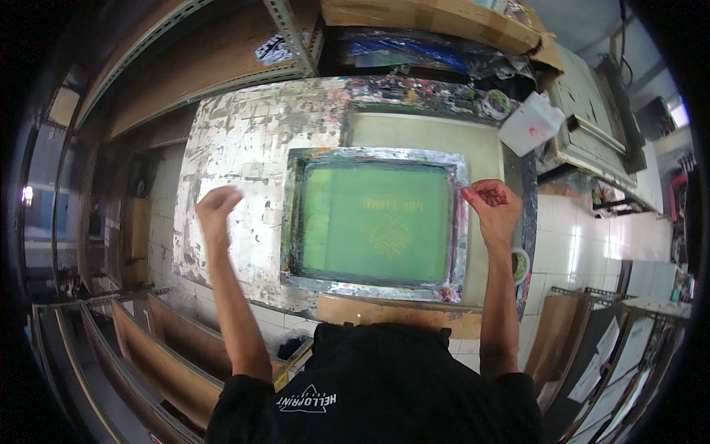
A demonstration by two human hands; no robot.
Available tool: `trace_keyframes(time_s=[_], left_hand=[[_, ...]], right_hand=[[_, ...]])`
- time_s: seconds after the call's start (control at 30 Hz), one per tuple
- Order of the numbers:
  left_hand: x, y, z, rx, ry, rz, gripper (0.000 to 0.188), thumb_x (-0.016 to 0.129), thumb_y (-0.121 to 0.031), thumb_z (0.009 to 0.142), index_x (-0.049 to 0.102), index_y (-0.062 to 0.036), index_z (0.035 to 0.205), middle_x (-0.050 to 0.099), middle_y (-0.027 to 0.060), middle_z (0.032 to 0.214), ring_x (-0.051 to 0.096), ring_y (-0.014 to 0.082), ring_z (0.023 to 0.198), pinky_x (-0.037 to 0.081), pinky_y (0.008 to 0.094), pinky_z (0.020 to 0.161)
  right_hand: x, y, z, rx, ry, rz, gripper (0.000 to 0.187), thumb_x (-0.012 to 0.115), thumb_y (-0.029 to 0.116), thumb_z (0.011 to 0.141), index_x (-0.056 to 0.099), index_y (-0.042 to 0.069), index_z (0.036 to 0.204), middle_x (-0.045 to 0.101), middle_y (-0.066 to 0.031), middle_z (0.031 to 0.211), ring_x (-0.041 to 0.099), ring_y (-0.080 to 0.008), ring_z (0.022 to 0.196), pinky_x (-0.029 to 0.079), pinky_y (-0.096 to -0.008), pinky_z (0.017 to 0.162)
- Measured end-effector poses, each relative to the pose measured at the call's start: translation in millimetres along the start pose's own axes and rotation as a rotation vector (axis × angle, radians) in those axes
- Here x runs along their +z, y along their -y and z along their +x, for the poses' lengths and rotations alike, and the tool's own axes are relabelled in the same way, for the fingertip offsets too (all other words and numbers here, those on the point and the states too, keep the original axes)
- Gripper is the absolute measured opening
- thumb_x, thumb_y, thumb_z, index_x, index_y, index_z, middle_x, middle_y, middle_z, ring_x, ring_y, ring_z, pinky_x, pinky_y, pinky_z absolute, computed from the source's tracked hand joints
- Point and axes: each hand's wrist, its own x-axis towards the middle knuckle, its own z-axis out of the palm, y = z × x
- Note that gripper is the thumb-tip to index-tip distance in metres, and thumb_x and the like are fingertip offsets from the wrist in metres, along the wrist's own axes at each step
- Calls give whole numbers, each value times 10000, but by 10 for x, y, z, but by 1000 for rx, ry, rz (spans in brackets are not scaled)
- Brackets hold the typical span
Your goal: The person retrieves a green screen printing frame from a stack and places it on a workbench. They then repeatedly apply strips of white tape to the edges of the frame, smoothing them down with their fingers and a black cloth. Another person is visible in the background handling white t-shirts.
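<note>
A screen-printing frame [377,286] with a green mesh [340,229] lies on the work table in front of me. Faint yellowish lettering and an ornament show in the mesh. My left hand [220,211] is held over the paint-worn white board, left of the frame, smeared by motion so its fingers are hard to read. Beside the frame's right edge, my right hand [494,209] has its fingers curled in, with red stains on them. Whether something small lies inside those fingers is hidden.
The scuffed white board [237,140] covers the table's left part. A pale panel [421,132] lies behind the frame. A white plastic container [531,123] and a round tub [497,104] stand at the far right. Shelving racks [185,333] flank me, and a cardboard box [436,21] is at the back.
</note>
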Motion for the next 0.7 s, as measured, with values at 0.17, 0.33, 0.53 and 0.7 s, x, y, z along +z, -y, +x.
trace_keyframes(time_s=[0.17, 0.33, 0.53, 0.7], left_hand=[[772, 661, 389, 137, 5, 67, 245, 839, -36, 688, 720, 15, 896, 717, 58, 805, 619, 105, 703, 494, 241, 649], [1326, 1054, 465, 331, -224, 528, 211, 826, -109, 666, 725, -108, 852, 680, 13, 722, 617, 213, 702, 485, 353, 657], [1543, 976, 433, 184, -204, 518, 572, 755, -83, 702, 442, -82, 1181, 601, 21, 654, 623, 245, 647, 464, 395, 624], [1608, 1066, 420, 242, -187, 575, 474, 740, -93, 703, 491, -86, 1106, 585, 23, 656, 625, 260, 663, 463, 420, 603]], right_hand=[[3, -742, 423, -75, -80, -498, 106, 750, 19, 770, 652, 6, 809, 651, 0, 699, 547, -43, 603, 442, -212, 554], [90, -1142, 608, -234, -131, -767, 314, 735, 68, 724, 621, 62, 1016, 622, -41, 662, 597, -176, 587, 482, -325, 566], [114, -1234, 678, -328, -96, -1003, 425, 726, 103, 726, 579, 106, 1124, 617, -26, 684, 632, -250, 653, 504, -385, 625], [187, -1233, 633, -411, -76, -1143, 533, 714, 95, 732, 515, 93, 1227, 616, -27, 685, 638, -258, 656, 507, -378, 640]])
